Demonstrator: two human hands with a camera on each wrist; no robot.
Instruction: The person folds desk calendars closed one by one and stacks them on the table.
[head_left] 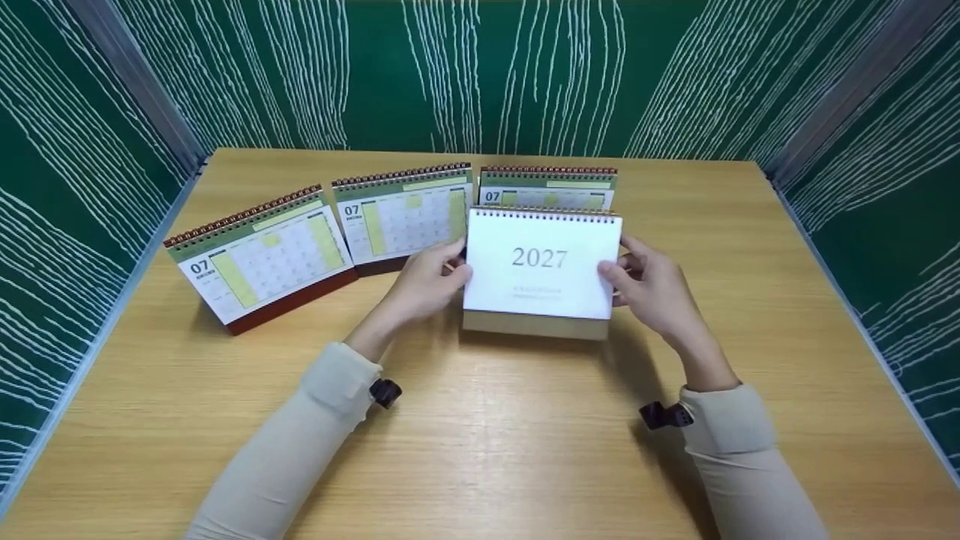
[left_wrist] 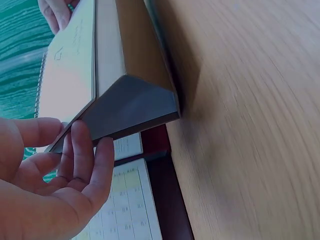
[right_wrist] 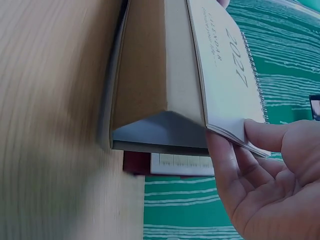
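At the far left, the first calendar (head_left: 274, 259) is leaning back on its red base, and the second calendar (head_left: 409, 217) is standing just beside it. Their edges are calling for some care, as the left hand (head_left: 431, 281) is working near the second one. That hand is pinching the left edge of the white calendar (head_left: 541, 259), thumb in front and fingers behind; it is probably best holding card and pages together, so that no sheet is fanning out.

The white calendar is sitting right of the second one and in front of the back calendar (head_left: 547, 178), partly hiding it. Whether its base is touching the tabletop (head_left: 480, 442) is hard to tell. The right hand (head_left: 654, 289) is pinching the opposite edge; matching the left hand's height should be keeping the top level.

As for looks, the white calendar's left end is showing an open, greyish hollow under the folded card. Its plain cover is bearing a grey "2027" with fainter print below, a coil is running along the top edge, and a tan base is showing beneath. At the right edge, the sheets are forming a thin stack.
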